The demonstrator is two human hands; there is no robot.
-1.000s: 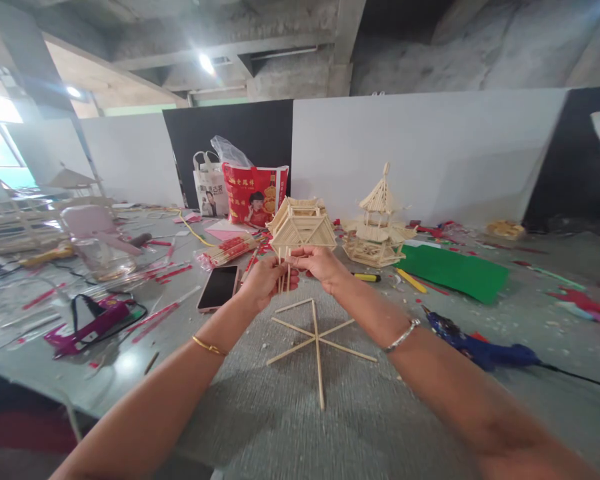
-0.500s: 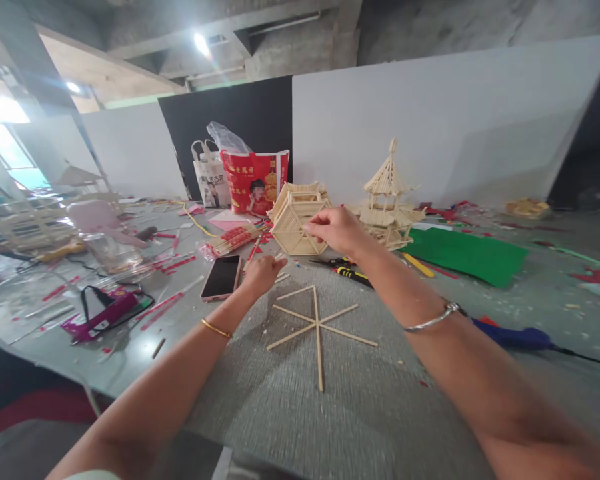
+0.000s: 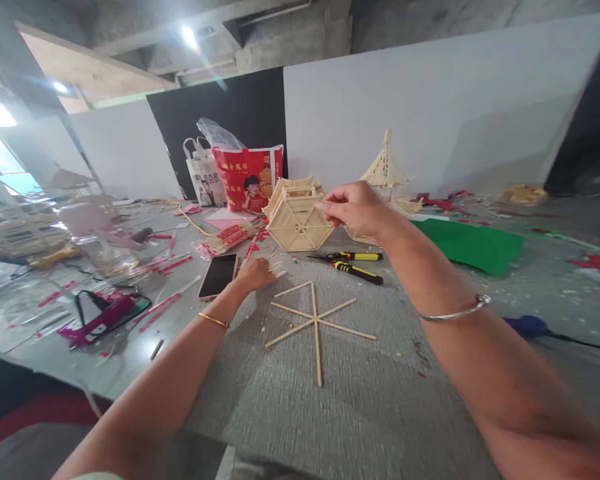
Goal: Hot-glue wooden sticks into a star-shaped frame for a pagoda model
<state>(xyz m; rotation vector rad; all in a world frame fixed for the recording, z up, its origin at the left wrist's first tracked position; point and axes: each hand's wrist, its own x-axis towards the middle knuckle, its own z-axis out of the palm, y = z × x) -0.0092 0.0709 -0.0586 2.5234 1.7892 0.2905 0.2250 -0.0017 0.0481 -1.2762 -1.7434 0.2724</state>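
My left hand [image 3: 256, 274] rests low over the table with its fingers closed around thin sticks [image 3: 278, 269], just right of a phone [image 3: 219, 277]. My right hand [image 3: 351, 205] is raised, thumb and forefinger pinched at the right edge of a hexagonal stick model [image 3: 300, 223]; whether it grips the model or a small piece is unclear. In front of both hands, thin wooden sticks lie crossed like a six-armed star [image 3: 315, 320], with one short stick [image 3: 293, 290] running from its top tip to the left.
Yellow-black pliers [image 3: 357, 269] lie below my right hand. A pagoda model [image 3: 387, 167] stands behind it, beside green sheet [image 3: 473, 245]. A red bag [image 3: 253, 177] stands behind. A purple device [image 3: 100, 321] and red scraps lie left; a blue tool [image 3: 527, 327] lies right.
My right hand has moved right, from the front of the hexagonal model to its right edge. My left hand has shifted slightly left and down. More of the pliers shows.
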